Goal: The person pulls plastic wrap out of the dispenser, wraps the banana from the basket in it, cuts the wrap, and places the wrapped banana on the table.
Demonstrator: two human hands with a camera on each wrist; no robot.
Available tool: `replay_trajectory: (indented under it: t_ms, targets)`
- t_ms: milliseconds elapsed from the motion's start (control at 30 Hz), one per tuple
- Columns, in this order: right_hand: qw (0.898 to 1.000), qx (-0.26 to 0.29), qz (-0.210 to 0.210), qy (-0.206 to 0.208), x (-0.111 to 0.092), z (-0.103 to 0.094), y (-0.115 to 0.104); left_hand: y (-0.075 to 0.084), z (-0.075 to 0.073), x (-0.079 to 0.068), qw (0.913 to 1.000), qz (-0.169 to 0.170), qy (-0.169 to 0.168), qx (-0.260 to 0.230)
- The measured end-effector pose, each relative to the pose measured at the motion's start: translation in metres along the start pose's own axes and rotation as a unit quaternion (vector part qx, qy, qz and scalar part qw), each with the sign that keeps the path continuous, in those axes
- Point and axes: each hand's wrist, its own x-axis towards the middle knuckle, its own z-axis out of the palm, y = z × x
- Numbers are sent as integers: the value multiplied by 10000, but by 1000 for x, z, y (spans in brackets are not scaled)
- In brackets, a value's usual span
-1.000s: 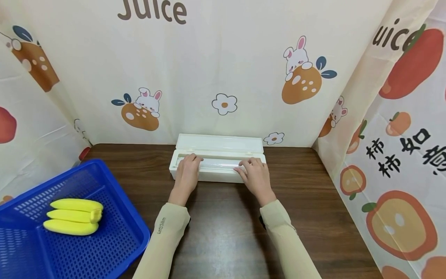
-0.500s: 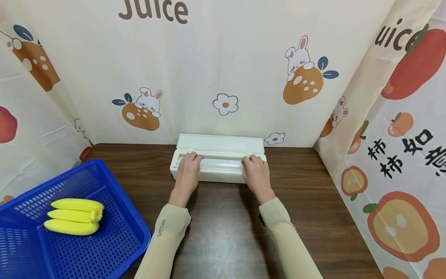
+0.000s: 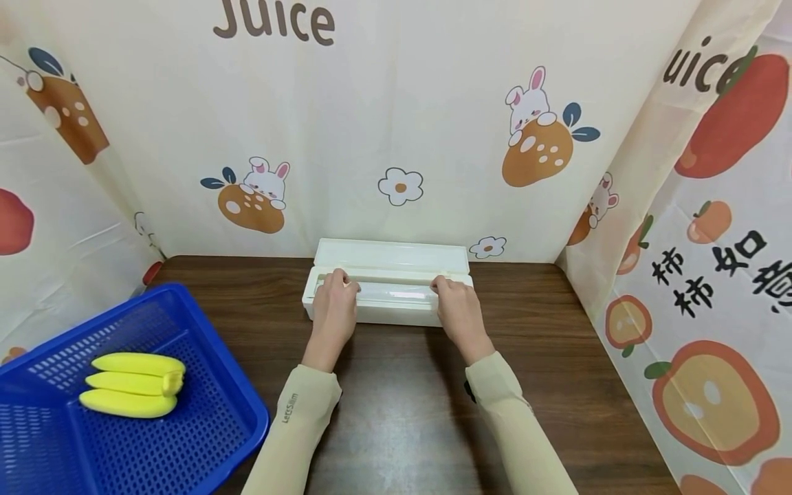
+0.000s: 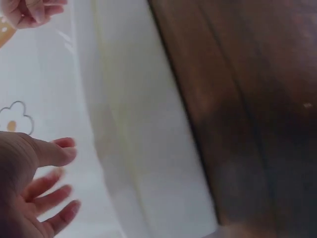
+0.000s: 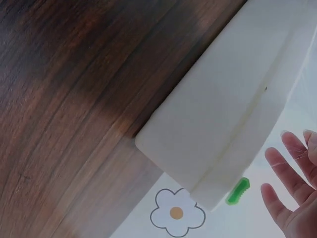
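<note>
A white cling film dispenser (image 3: 396, 313) stands on the table against the back cloth, its lid (image 3: 391, 256) tipped back. Clear cling film (image 3: 396, 291) stretches across its top between my hands. At the left end my left hand (image 3: 335, 306) pinches the film's edge between thumb and index finger; its other fingers are loosely bent in the left wrist view. My right hand (image 3: 460, 311) pinches the film near the right end. In the right wrist view, thin film creases cross its fingertips (image 5: 293, 141). A green cutter slide (image 5: 238, 191) sticks out past the dispenser's edge.
A blue basket (image 3: 204, 357) with yellow toy bananas (image 3: 131, 383) sits at the left of the dark wooden table (image 3: 396, 412). Printed cloth (image 3: 346, 124) hangs close behind the dispenser and along both sides.
My right thumb has come up to meet the fingers on the film, and the right hand has shifted slightly right. My left hand stays at the left end.
</note>
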Motion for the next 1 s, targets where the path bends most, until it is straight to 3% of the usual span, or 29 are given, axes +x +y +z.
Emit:
replay_trajectory:
  t_ms: [200, 267, 367, 533, 767, 1000]
  targets:
    - [9994, 123, -157, 298, -1, -4, 0, 5, -13, 7, 9936, -604, -905, 288]
    - [9991, 175, -175, 342, -1, -6, 0, 6, -17, 8, 9910, -736, -1057, 366]
    - [9989, 278, -146, 348, 0, -9, -1, 5, -21, 9, 9922, -701, -945, 403]
    - [9985, 479, -32, 262, 1, -16, -3, 2, -24, 8, 9976, -410, -481, 268]
    - [9974, 672, 54, 237, 4, -23, -4, 2, -30, 8, 9968, -591, -537, 6]
    - [9967, 776, 95, 229, 6, -30, -5, 3, -36, 9, 9981, -522, -306, -70]
